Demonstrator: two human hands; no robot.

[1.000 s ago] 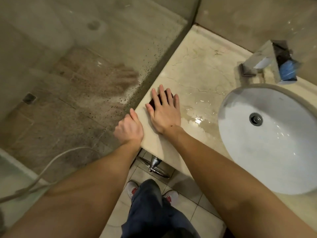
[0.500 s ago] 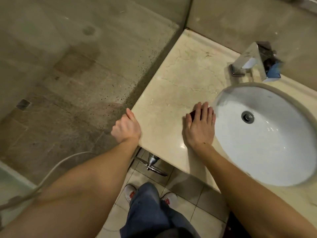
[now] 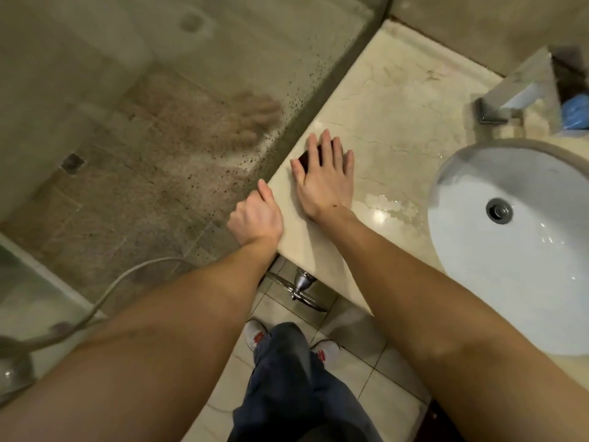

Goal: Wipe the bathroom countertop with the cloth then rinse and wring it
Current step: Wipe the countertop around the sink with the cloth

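Wiping is the step in hand: the right hand [image 3: 325, 180] presses flat on the dark cloth [image 3: 307, 159] at frame centre, near the tabletop [image 3: 398, 122] edge. The left hand [image 3: 256, 218] clenches that edge. Next comes rinsing in the sink [image 3: 478, 266], right.

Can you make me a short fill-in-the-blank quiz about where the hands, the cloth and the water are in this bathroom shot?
1. The right hand presses flat on a dark ____ on the countertop.
2. The left hand grips the countertop's front ____.
3. A wet patch shines between the right hand and the white ____.
4. The faucet stands behind the sink and no ____ runs from it.

Missing words: cloth; edge; sink; water
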